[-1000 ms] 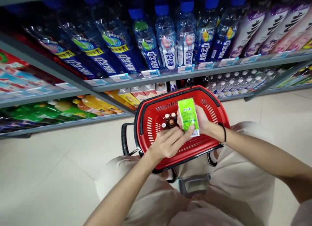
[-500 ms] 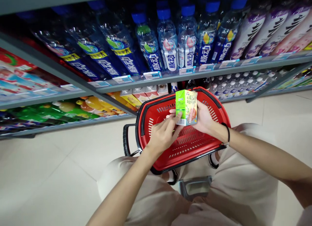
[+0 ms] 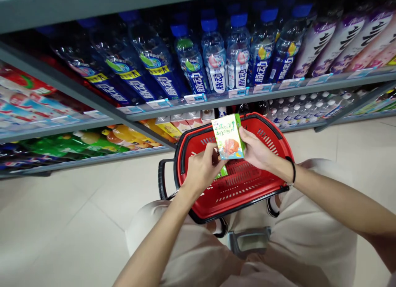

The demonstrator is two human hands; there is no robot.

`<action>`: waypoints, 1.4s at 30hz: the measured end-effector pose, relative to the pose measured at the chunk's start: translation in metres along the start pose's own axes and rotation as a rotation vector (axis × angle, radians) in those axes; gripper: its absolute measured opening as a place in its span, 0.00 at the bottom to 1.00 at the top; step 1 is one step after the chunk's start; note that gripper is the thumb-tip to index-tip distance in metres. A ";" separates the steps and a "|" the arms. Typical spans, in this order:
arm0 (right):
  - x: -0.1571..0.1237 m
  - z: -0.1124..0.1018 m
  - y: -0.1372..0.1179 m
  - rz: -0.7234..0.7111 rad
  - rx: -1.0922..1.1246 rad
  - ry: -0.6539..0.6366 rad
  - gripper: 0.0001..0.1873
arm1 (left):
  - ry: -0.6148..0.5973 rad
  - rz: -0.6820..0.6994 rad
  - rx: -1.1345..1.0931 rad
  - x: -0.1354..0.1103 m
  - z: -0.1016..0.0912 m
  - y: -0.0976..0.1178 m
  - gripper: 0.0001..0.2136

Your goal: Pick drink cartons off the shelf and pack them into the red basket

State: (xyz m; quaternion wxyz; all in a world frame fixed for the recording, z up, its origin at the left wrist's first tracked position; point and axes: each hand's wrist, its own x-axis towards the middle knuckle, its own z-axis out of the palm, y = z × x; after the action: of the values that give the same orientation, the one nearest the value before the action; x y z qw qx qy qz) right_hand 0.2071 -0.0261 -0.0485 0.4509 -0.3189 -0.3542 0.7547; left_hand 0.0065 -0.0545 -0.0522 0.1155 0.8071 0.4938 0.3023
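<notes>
A small drink carton (image 3: pixel 228 137), pale yellow with green edges and a fruit picture, is held above the red shopping basket (image 3: pixel 241 196). My right hand (image 3: pixel 257 148) grips its right side, thumb on the edge. My left hand (image 3: pixel 202 165) is closed at its lower left, fingers curled against the side and partly hidden behind it. Below my left fingers, a green item (image 3: pixel 223 171) shows inside the basket, mostly covered.
In front, a shelf (image 3: pixel 185 107) carries blue-capped drink bottles (image 3: pixel 196 72) and purple-white bottles (image 3: pixel 315 47). Lower down are small clear bottles (image 3: pixel 297 111) and green bottles (image 3: pixel 58 146). The basket's black handle (image 3: pixel 161 179) sticks out left. A grey stool (image 3: pixel 250 239) is between my legs.
The carton has been turned, so its yellow front faces me instead of its green side. Both hands have shifted slightly with it, and the left fingers have curled more.
</notes>
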 end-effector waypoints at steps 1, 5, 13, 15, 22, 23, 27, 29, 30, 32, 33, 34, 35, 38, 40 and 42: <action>0.000 0.000 0.000 0.000 -0.003 -0.008 0.30 | -0.009 -0.015 -0.013 -0.001 0.001 0.001 0.09; -0.001 0.000 -0.004 -0.034 0.010 -0.030 0.27 | -0.003 -0.139 -0.074 -0.002 0.004 0.003 0.13; -0.006 0.003 -0.003 -0.115 -0.150 0.017 0.35 | -0.063 -0.177 -0.366 0.009 -0.001 0.002 0.34; -0.007 0.002 0.000 -0.136 -0.242 0.009 0.39 | -0.043 -0.189 -0.491 0.011 -0.002 0.000 0.35; -0.009 0.002 -0.008 -0.301 -0.576 -0.192 0.36 | 0.127 -0.100 -0.400 0.009 -0.011 -0.008 0.31; -0.009 0.001 -0.010 -0.343 -0.668 -0.194 0.36 | 0.154 -0.018 -0.307 0.009 -0.014 -0.009 0.30; -0.010 -0.009 -0.014 -0.448 -1.050 -0.213 0.42 | 0.135 0.270 0.007 0.009 -0.021 -0.012 0.24; -0.010 -0.014 -0.012 -0.476 -1.161 -0.225 0.44 | 0.089 0.306 0.087 0.009 -0.021 -0.013 0.23; -0.009 -0.017 -0.011 -0.493 -1.196 -0.227 0.44 | 0.069 0.304 0.109 0.009 -0.020 -0.013 0.23; -0.008 -0.020 -0.009 -0.532 -1.254 -0.242 0.44 | 0.020 0.280 0.124 0.008 -0.019 -0.012 0.25; -0.007 -0.021 -0.009 -0.548 -1.287 -0.256 0.44 | -0.007 0.260 0.121 0.008 -0.018 -0.012 0.25; -0.007 -0.022 -0.010 -0.560 -1.325 -0.272 0.43 | -0.038 0.237 0.115 0.009 -0.018 -0.011 0.26; -0.006 -0.022 -0.010 -0.563 -1.366 -0.283 0.42 | -0.075 0.207 0.108 0.010 -0.017 -0.010 0.26; -0.004 -0.022 -0.010 -0.486 -1.508 -0.283 0.36 | -0.252 0.073 0.121 0.014 -0.016 -0.007 0.27; -0.002 -0.023 -0.004 -0.359 -1.611 -0.304 0.31 | -0.495 -0.076 0.192 0.017 -0.016 -0.006 0.23; -0.001 -0.026 0.008 -0.202 -1.723 -0.353 0.29 | -0.830 -0.261 0.287 0.017 -0.017 -0.009 0.20</action>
State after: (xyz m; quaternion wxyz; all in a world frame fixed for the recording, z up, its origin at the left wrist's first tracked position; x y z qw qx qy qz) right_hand 0.2244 -0.0231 -0.0691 0.0573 -0.3937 -0.8906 0.2203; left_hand -0.0045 -0.0369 -0.0367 0.2279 0.7988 0.5401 -0.1354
